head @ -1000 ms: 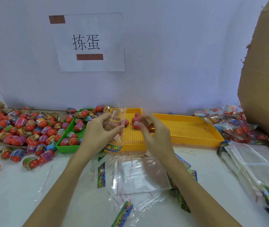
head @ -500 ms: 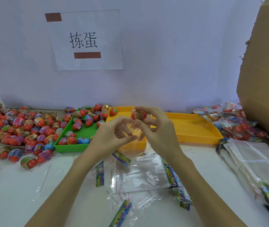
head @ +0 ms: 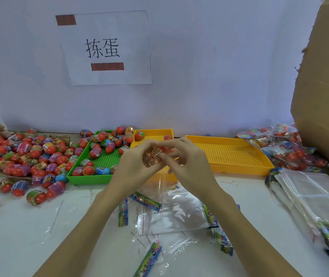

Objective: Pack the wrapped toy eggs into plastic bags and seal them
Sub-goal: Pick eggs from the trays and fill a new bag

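While raised over the near edge of the small yellow tray (head: 153,132), pinches one wrapped toy egg (head: 156,152) between thumb and fingertips of the right hand (head: 189,164), remaining fingers loosely fanned. Meets it with the left hand (head: 135,168), fingers curled inward and seemingly nipping the mouth of a clear plastic bag (head: 160,181); hard to confirm through the glossy film, so offered as a judgement only. Hangs slack beneath both hands, down toward the table, probably lifted so that an egg can drop in under its own weight.

Draws supply from the left: green tray (head: 91,178) heaped with eggs, plus loose eggs (head: 19,152) spilled across the table beside it. Sends finished work to the right: filled bags (head: 283,148) piled against the cardboard box (head: 323,96), well apart from unpacked stock, likely to prevent mixing. Leaves the large yellow tray (head: 239,171) between the two zones. Stacks spare empty bags (head: 319,200) at the right edge, with one flat bag (head: 175,214) lying just below the wrists, presumably next in line.

Looks like the loading step; nothing sealed yet on this bag.
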Tool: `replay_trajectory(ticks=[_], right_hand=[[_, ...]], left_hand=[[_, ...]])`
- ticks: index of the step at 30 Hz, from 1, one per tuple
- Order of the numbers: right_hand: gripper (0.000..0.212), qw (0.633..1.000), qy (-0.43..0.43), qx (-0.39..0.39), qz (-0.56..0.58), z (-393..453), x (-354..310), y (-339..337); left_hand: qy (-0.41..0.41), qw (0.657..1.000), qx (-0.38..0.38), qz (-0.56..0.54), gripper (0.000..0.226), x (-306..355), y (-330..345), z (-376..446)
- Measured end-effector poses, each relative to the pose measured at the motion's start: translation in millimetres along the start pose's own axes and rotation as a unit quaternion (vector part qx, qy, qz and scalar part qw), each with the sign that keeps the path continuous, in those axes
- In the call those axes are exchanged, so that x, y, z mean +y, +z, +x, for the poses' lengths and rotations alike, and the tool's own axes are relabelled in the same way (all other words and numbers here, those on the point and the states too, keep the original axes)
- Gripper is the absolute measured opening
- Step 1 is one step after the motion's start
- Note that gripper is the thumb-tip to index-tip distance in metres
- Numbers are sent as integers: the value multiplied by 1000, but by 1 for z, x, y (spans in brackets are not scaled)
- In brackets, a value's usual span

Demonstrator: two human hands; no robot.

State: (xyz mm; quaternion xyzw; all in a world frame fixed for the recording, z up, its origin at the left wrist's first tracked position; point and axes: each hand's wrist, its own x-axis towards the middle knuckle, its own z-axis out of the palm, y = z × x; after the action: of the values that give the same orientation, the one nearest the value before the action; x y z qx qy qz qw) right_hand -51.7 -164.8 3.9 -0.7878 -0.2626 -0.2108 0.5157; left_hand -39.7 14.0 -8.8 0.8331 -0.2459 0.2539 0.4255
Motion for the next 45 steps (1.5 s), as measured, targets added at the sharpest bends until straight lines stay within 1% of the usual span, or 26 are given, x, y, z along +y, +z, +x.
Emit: replay_trajectory(ticks=[2,4,9,11,14,17,20,21,23,26,29,33,38,41,45], right_hand=[[26,1000,-3,7,-28,0,0,0],[26,999,0,9,-37,0,-1,0],[19,997,-3,-19,-78,0,-1,-1],[15,997,1,-23,-74,0,0,-1],[13,999,30,-17,-26,-2,-1,3],[14,996,81,5,28,-2,1,6],[14,987,122,50,93,-1,2,5],[14,985,123,71,93,0,2,3],[15,987,111,99,54,1,2,-1],[17,994,80,66,-36,1,3,-2],[15,995,63,40,-66,0,3,-1],[17,997,53,30,-53,-1,0,1],[12,998,39,-4,-41,-4,-1,5],[12,997,25,-46,-50,-6,-2,7],[15,994,47,-93,-45,-7,-3,13]], left_hand=[[0,1000,0,-2,30,0,2,0],[5,1000,3,-6,32,2,3,0],[9,1000,-5,3,31,2,3,-1],[7,1000,-7,4,29,2,3,-1],[10,1000,-8,18,28,3,1,-1],[31,998,-13,43,30,5,0,-1],[24,999,-7,32,34,5,-1,0],[17,999,-4,29,37,5,-1,1],[5,1000,5,21,41,6,-3,1],[7,1000,5,15,41,7,-5,0],[17,999,-11,27,42,9,-4,-1],[25,998,-16,51,36,11,-1,0],[25,998,-4,60,26,13,1,-2],[29,999,-12,37,26,15,0,-1],[25,999,-32,33,31,13,2,-4]])
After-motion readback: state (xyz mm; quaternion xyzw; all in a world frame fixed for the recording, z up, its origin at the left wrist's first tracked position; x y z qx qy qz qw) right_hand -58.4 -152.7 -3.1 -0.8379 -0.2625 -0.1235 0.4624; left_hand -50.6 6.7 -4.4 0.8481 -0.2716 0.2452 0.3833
